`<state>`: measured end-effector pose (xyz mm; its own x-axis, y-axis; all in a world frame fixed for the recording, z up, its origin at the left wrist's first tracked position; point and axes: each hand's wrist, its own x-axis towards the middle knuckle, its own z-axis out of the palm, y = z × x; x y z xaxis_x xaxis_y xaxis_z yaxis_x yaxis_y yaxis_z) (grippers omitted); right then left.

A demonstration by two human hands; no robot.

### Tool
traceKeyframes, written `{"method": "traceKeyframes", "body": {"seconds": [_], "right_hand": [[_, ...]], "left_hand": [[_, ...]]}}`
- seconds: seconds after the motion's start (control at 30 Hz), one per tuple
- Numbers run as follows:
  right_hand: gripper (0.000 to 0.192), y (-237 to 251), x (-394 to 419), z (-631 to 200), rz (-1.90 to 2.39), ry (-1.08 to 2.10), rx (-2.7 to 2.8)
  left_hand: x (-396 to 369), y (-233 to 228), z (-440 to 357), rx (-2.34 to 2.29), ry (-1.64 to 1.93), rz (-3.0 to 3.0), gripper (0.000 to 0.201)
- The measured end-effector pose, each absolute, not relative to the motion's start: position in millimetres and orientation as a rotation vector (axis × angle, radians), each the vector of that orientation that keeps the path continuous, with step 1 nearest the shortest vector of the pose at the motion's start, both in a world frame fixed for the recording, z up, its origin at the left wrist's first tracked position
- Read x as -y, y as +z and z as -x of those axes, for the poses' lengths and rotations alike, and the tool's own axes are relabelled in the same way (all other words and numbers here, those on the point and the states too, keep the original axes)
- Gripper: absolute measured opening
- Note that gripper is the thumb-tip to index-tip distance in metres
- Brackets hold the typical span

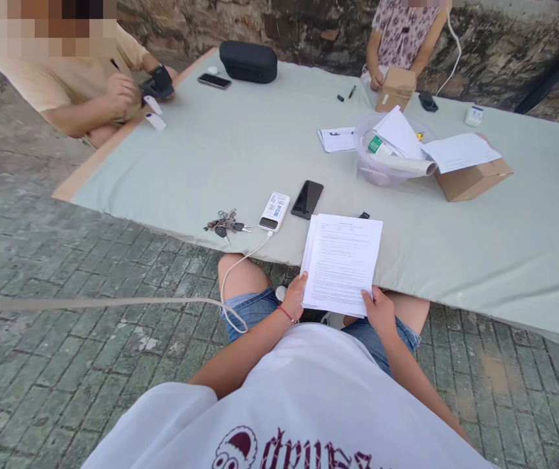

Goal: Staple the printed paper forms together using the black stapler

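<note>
Below the centre of the frame, the left hand (295, 297) and the right hand (380, 311) each gripped a bottom corner of a thin stack of white printed paper sheets (342, 264), whose upper half lay on the near edge of the table covered in pale grey-green cloth (201, 163). Just left of the sheets lay a black smartphone (307, 198), a white power bank with a white cable (274, 212) and a bunch of metal keys (225, 223). At upper left, another person's hands (120, 94) held a small black device. At upper right, a second person's hand touched a small brown cardboard box (395, 88).
</note>
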<state>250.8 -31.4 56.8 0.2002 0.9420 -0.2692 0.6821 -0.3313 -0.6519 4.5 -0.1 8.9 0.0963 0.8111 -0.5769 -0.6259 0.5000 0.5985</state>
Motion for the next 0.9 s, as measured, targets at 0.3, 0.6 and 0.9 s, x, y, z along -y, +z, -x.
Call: {"method": "traceKeyframes", "body": {"seconds": [0.3,0.6,0.9], "right_hand": [[0.044,51,27,-261,2.183,0.727,1.429],[0.052,58,14,-276,1.704,1.622,0.815],[0.054,56,5,-255,1.602,1.807,0.661]], "left_hand": [[4,3,4,-1.063,1.012,-0.239,0.056],[0,-5,13,-0.968,0.824,-0.24,0.05],[-12,-8,12,-1.06,0.784,-0.451,0.059]]}}
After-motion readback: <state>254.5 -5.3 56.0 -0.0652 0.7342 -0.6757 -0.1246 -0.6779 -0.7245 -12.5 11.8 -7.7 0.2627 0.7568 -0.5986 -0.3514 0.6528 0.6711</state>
